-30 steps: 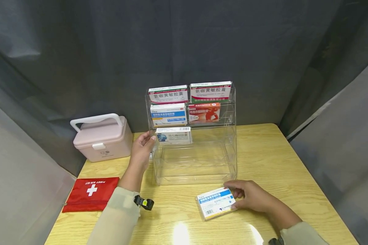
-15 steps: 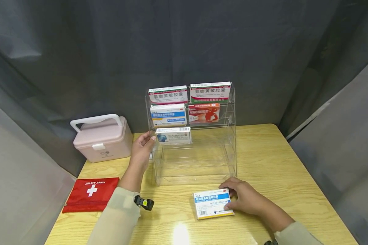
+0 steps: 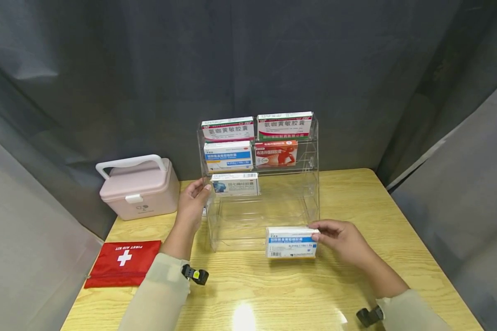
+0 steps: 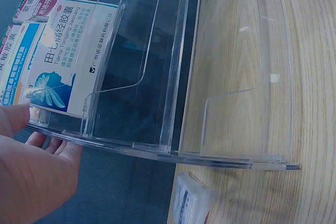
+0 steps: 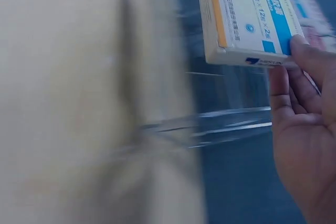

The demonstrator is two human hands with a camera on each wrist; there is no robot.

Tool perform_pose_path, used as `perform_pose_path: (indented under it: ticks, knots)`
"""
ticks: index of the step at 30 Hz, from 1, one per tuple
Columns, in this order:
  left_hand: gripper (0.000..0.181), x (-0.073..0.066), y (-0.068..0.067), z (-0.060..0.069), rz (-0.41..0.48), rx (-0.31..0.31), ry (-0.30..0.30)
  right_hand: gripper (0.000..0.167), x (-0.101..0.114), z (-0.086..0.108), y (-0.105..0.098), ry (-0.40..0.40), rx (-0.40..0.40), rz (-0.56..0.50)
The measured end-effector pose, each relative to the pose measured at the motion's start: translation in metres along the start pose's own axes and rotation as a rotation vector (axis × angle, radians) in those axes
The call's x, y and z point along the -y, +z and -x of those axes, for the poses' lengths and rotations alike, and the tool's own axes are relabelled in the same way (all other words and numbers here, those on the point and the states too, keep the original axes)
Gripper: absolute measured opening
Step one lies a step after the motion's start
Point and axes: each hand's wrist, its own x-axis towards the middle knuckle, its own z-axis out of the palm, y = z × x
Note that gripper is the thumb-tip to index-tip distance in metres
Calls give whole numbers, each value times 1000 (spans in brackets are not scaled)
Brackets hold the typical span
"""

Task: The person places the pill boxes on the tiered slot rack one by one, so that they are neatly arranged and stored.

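A clear tiered display rack (image 3: 261, 243) stands on the wooden table. My left hand (image 3: 192, 202) grips its left side panel, the thumb in front and the fingers (image 4: 68, 153) behind. My right hand (image 3: 343, 239) pinches a white and blue medicine box (image 3: 291, 242) by its right end. That box hangs in front of the rack's lowest tier, lifted off the table. On the rack's third tier, beside my left hand, sits a white and grey medicine box (image 3: 235, 185). Above it are another white and blue medicine box (image 3: 228, 156) and a red medicine box (image 3: 276, 153).
Two white, red and green boxes fill the top tier, left (image 3: 228, 130) and right (image 3: 285, 126). A pink medicine case (image 3: 138, 197) and a red first aid pouch (image 3: 122, 264) lie to the left. A small wrapped box (image 4: 191, 198) rests beside the rack's left side.
My right hand has raised the white and blue medicine box from the table and tipped it more upright, up toward the rack's lowest tier. My left hand stays on the rack.
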Motion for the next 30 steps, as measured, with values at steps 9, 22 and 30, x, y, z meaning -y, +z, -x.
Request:
perform_pose_path:
  ticks: [9, 22, 30]
  knots:
    - [51, 2, 0, -1, 17, 12, 21, 32, 72, -43, -46, -144, -272, 47]
    - [50, 1, 0, 1, -10, 15, -4, 33, 100, -90, -49, -228, -338, 89]
    - [51, 1, -2, 1, -12, 11, 2, 29, 85, -100, -34, -248, -367, 239]
